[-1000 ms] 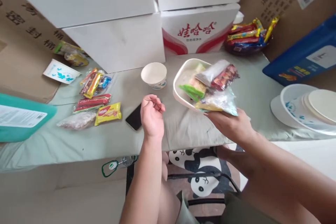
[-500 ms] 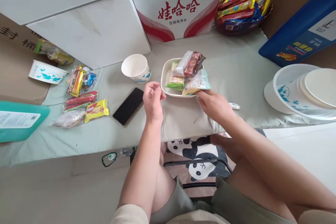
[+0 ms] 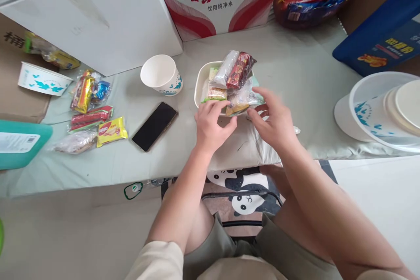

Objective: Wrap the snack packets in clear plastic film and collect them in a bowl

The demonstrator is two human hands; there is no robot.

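A white shallow bowl (image 3: 199, 82) on the cloth-covered table holds several wrapped snacks. On top lies a dark red snack packet (image 3: 240, 71) beside a clear-wrapped one (image 3: 225, 69); a green packet (image 3: 215, 92) and a clear bag with yellow and teal edges (image 3: 239, 98) sit lower. My left hand (image 3: 213, 126) is at the bowl's near left edge, thumb and fingers apart, fingertips close to the green packet. At the near right side, my right hand (image 3: 274, 118) is slightly blurred, its fingers spread by the clear bag. Whether either hand touches a packet is hard to tell.
Left of the bowl are a paper cup (image 3: 162, 74) and a phone (image 3: 155, 126). Farther left lie a yellow packet (image 3: 112, 131), other snacks and a tipped paper cup (image 3: 44, 79). A snack basket (image 3: 308, 13), blue container (image 3: 377, 48) and plastic tub (image 3: 348, 118) stand right.
My left hand has moved right to the bowl's near edge and its fingers have opened. My right hand has let go of the clear bag's corner and spread. The view has shifted slightly.
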